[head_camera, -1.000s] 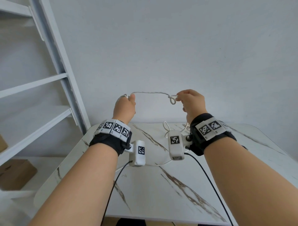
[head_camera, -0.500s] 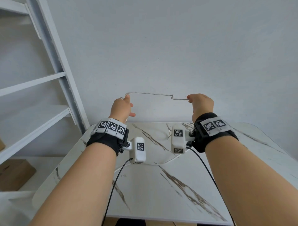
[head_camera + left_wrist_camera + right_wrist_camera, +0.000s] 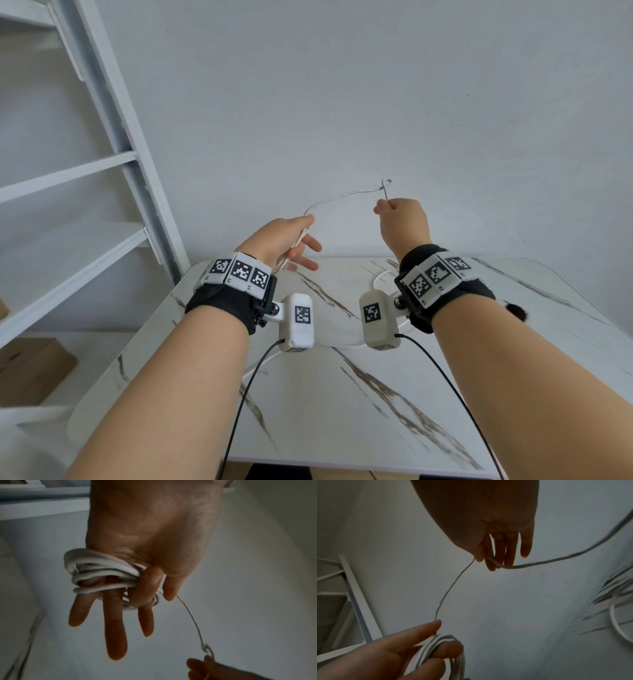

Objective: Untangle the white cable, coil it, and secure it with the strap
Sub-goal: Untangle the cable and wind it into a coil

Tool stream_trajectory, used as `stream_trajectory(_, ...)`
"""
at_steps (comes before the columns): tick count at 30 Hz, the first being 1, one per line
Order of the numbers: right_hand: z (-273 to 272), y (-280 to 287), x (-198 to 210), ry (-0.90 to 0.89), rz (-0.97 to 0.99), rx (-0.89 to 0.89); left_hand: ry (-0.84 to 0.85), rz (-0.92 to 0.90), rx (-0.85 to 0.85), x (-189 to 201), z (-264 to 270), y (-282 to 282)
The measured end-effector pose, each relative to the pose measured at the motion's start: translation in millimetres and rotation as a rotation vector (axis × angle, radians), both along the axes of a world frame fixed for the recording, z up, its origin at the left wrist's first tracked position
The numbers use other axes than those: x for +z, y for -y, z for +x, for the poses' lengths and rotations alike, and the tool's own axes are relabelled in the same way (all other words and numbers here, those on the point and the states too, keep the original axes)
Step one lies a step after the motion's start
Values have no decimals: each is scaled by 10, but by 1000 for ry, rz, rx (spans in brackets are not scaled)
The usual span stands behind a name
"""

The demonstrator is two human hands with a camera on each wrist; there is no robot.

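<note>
A person stood at a marble-patterned table (image 3: 359,404), both hands raised above its far edge, working a white cable (image 3: 337,198). The left hand (image 3: 277,240) held several turns of the cable looped around its fingers (image 3: 116,622), the thumb (image 3: 145,586) pressing the bundle in place while three fingers stayed straight and spread. From that bundle a single strand arched up and across to the right hand (image 3: 404,222), which was closed around it, pinching it between thumb and fingertips (image 3: 491,563). Just above that pinch the strand carried a small kink or loop (image 3: 385,186); whether it was a knot could not be told. Past the right hand the cable ran down toward the table, where more of it lay in a loose curve (image 3: 382,279) near the far edge, partly hidden behind the wrists. White shelving (image 3: 85,171) stood to the left of the table, and cardboard boxes (image 3: 30,370) sat low beside it.
</note>
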State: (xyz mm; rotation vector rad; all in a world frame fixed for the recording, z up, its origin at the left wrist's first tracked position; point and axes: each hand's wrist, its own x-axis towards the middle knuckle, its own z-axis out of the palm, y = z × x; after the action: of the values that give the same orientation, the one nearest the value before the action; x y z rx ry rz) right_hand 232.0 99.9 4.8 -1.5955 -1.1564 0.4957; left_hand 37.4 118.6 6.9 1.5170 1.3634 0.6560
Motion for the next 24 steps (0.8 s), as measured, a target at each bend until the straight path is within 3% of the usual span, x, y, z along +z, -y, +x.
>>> stream_trajectory(3, 62, -28, 10, -10, -52, 9, 119, -53, -84, 41, 4, 18)
stream_trajectory(8, 66, 54, -58, 178, -123, -13, 340, -59, -188, 154, 26, 123)
stream_trajectory(13, -26, 57, -86, 298, -185, 79, 624, -59, -245, 263, 56, 228)
stream_trajectory(24, -348, 131, -94, 496, -385, 414, 1170, -59, -131, 413, 95, 272)
